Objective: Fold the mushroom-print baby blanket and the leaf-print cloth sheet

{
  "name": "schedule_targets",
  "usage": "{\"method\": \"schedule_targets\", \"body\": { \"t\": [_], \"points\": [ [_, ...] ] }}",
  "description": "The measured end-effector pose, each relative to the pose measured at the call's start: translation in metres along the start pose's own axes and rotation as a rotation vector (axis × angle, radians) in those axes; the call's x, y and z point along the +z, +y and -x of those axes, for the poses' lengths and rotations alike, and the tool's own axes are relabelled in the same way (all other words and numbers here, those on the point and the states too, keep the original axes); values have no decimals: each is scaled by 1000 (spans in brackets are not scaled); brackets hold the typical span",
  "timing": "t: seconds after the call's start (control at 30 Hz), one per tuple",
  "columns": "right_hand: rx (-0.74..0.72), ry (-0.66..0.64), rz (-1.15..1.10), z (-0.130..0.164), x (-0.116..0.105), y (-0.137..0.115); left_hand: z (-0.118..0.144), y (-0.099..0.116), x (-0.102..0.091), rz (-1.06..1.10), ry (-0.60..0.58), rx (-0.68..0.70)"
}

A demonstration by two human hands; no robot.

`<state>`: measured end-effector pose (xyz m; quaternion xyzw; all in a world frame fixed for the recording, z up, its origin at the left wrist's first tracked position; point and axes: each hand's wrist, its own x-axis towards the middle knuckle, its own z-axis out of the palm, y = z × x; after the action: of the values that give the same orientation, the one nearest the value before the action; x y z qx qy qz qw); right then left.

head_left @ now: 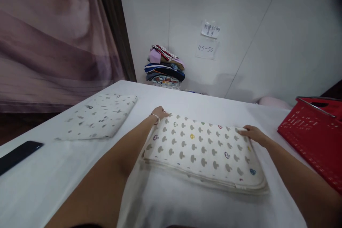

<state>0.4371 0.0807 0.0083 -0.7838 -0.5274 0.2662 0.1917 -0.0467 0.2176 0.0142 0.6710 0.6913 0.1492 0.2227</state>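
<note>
While both arms stretch forward over the white table, the left hand sits on the far left corner of the folded mushroom-print cloth, fingers curled down over its edge and touching it; whether they pinch the fabric, I cannot tell. Over at the far right corner, the right hand lies flat, fingers extended and pressing on the cloth's top layer. That cloth lies between the two sets of fingers and runs back from them toward the person. Well off to the left of the left fingers rests a second folded printed cloth, and nearer still a black phone. Just right of the right fingers stands a red basket. Beyond both hands, against the wall, sits a pile of folded clothes.
</note>
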Motion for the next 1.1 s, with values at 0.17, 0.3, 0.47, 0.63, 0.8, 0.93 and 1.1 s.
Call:
{"method": "schedule_targets", "body": {
  "t": [0.17,0.3,0.47,0.63,0.8,0.93,1.1],
  "points": [
    [-1,81,80,-11,11,-1,2,2,6,3,-8,-49],
    [-86,174,231,-2,10,0,21,-11,-3,65,-4,-43],
    [-471,334,213,48,41,-32,77,-47,-20,257,-19,-44],
    [-877,82,80,135,103,-97,149,-75,-28,404,-77,-81],
    [-1066,-78,44,187,146,-151,204,-80,-22,362,-4,-47],
    [-1024,-108,42,193,170,-180,228,-78,-11,259,141,-61],
    [-984,-120,76,190,197,-215,243,-72,3,223,155,-73]
  ]
}}
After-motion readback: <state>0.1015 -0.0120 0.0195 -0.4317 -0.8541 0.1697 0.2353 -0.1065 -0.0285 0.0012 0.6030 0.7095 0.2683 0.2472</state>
